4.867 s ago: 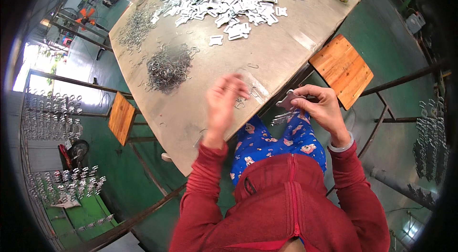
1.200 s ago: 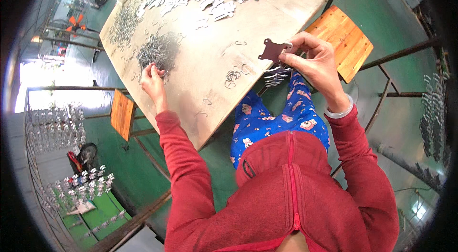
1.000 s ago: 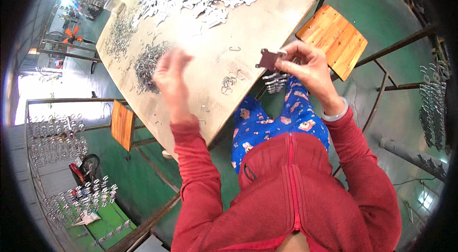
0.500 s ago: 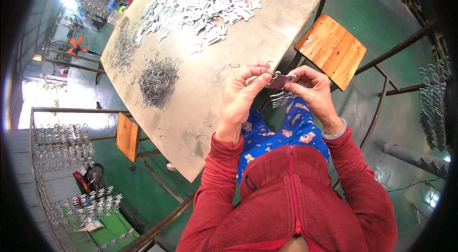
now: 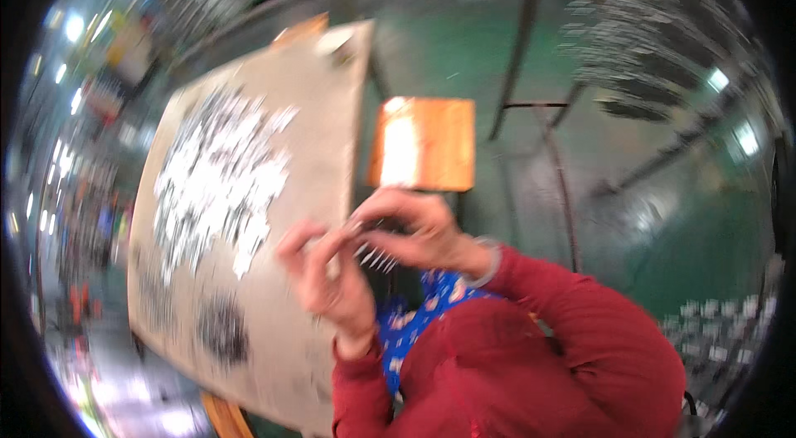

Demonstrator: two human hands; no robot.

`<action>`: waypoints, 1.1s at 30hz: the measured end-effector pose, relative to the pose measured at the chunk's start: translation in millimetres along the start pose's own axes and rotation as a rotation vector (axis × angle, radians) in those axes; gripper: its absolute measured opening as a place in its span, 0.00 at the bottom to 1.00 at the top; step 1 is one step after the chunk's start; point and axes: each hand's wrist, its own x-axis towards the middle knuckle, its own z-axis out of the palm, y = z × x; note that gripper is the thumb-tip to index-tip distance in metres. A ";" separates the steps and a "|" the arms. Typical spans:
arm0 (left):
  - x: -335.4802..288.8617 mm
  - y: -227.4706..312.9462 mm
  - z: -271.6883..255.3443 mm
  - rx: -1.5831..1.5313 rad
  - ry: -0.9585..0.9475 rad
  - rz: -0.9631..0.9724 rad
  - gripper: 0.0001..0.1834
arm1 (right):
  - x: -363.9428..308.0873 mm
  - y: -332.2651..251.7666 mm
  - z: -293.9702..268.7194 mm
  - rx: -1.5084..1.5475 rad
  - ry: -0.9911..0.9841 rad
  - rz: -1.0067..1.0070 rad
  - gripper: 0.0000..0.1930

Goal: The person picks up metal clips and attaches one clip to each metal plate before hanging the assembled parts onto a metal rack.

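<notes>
Over the table's right edge, my left hand (image 5: 327, 280) and my right hand (image 5: 419, 231) meet at the fingertips, both smeared by motion. The right thumb and fingers curl round a dark flat metal plate (image 5: 388, 225), mostly hidden. My left fingers bend in against its near end; what they pinch is too blurred to name. Just below the right hand, a row of shiny metal prongs (image 5: 377, 258) shows. On the table (image 5: 319, 148) lie a large pile of silver metal plates (image 5: 220, 177) and a smaller dark heap of wire hooks (image 5: 222, 329).
A wooden stool (image 5: 439, 144) stands against the table's right side. A pale tub (image 5: 334, 44) sits at its far corner. Metal frames hung with many silver parts (image 5: 638, 32) fill the far right. A thin rail (image 5: 560, 181) rises from the green floor (image 5: 448, 48).
The view has swung to the right, so table and stool appear further left. Both hands remain together; the right hand now covers most of the plate that showed plainly before.
</notes>
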 end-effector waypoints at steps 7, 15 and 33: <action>65.7 79.9 27.7 -0.397 -0.286 0.082 0.09 | 43.0 -67.2 -65.3 0.121 0.251 -0.327 0.11; 74.9 88.7 60.2 -0.553 -0.386 -0.010 0.13 | 46.1 -160.6 -185.5 -0.058 0.605 -0.164 0.06; 80.8 163.9 2.1 0.439 0.719 -0.029 0.17 | 79.3 -312.4 -472.9 -0.656 0.991 -0.438 0.07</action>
